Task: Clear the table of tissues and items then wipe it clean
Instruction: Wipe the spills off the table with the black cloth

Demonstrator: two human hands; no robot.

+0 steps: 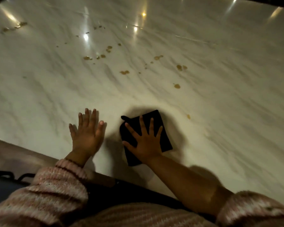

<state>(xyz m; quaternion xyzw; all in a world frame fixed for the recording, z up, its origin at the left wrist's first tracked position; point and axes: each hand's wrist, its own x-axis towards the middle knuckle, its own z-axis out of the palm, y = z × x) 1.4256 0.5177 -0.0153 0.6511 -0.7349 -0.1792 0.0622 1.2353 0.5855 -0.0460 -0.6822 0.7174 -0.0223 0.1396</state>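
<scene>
A folded black cloth (161, 126) lies flat on the white marble table (220, 112) close to the near edge. My right hand (144, 141) presses down on the cloth, palm flat and fingers spread. Just left of it my left hand (87, 131) rests flat on the bare table with fingers apart, holding nothing. Brown spill stains (125, 72) are scattered over the middle of the table beyond the cloth, and one small spot (188, 116) sits just right of the cloth.
More brown smears (15, 27) lie at the far left of the table. The table's near edge (23, 149) runs diagonally at the lower left, with dark furniture (7, 181) below it. Ceiling lights glare off the glossy top.
</scene>
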